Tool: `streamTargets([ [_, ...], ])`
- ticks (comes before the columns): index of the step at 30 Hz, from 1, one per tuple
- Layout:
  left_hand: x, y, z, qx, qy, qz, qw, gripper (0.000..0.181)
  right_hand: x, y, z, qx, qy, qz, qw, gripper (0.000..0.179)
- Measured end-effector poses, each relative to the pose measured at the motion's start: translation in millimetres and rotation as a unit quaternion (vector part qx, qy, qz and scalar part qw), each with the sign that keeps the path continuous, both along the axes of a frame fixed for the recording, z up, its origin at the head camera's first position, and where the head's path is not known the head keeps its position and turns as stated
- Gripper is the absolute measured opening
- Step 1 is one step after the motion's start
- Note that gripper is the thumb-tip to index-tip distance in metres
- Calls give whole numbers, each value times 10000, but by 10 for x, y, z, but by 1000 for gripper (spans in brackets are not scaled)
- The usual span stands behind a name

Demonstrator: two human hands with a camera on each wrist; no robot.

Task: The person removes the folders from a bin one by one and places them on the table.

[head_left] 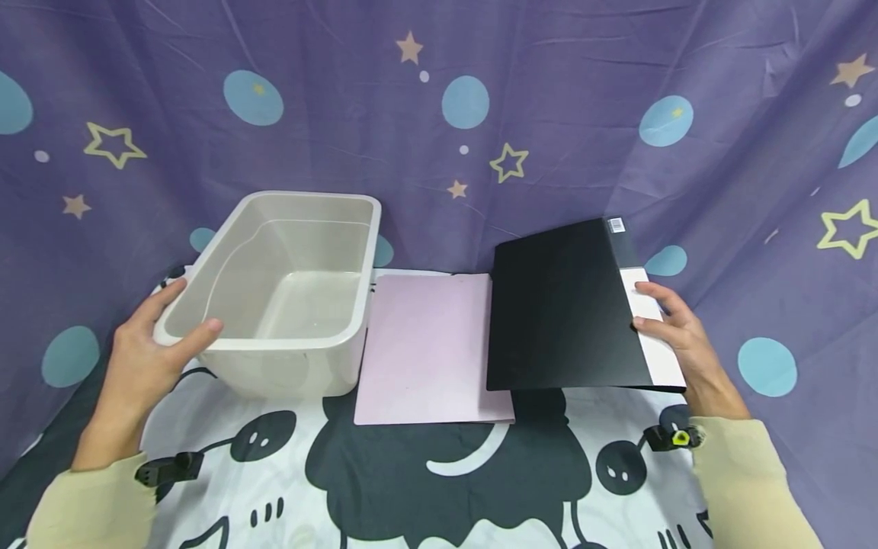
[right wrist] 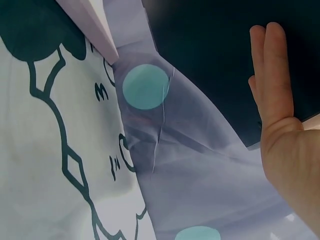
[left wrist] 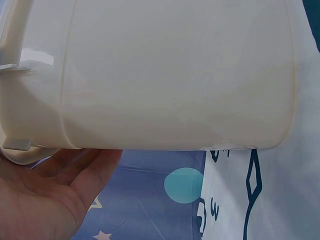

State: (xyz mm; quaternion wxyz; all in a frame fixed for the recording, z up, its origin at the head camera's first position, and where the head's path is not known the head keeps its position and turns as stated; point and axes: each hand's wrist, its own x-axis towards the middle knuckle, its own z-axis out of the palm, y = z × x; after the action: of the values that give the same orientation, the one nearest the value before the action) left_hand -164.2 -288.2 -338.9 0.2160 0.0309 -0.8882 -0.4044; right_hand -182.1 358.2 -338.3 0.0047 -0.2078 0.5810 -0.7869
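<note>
On the left stands an off-white plastic bin (head_left: 329, 345), its inside bare. My left hand (head_left: 140, 362) grips its near left corner, thumb lying over the front rim and fingers along the left side. In the left wrist view the bin's wall (left wrist: 175, 75) fills most of the frame, and the left hand (left wrist: 55, 197) shows below it. My right hand (head_left: 689, 351) holds a black binder (head_left: 562, 313) by its white-labelled spine, tilted up off the table. In the right wrist view straight fingers of the right hand (right wrist: 280, 95) lie along the binder's dark cover (right wrist: 205, 55).
Between bin and binder a pale pink folder (head_left: 425, 351) lies flat, its right edge partly behind the binder. The cloth (head_left: 384, 473) under everything has a black-and-white cartoon print. A purple curtain (head_left: 549, 76) with stars and blue dots hangs close behind.
</note>
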Motion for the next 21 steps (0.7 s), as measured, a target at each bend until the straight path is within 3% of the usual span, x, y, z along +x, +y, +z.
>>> streamTargets([
  [4,-5,0,3,38,2,-37,10000,81,6,41,-14,110,6,0,9999,54],
  [11,-12,-4,-4,-2,62,-35,10000,81,25,62,-43,571,-216,-599,9963,51],
  [17,-5,-1,-6,66,-10,-51,10000,82,34,89,-49,453,-420,-459,9970,51],
  [21,4,-9,-5,179,-116,-70,9997,82,22,109,-51,637,-412,-414,9963,52],
])
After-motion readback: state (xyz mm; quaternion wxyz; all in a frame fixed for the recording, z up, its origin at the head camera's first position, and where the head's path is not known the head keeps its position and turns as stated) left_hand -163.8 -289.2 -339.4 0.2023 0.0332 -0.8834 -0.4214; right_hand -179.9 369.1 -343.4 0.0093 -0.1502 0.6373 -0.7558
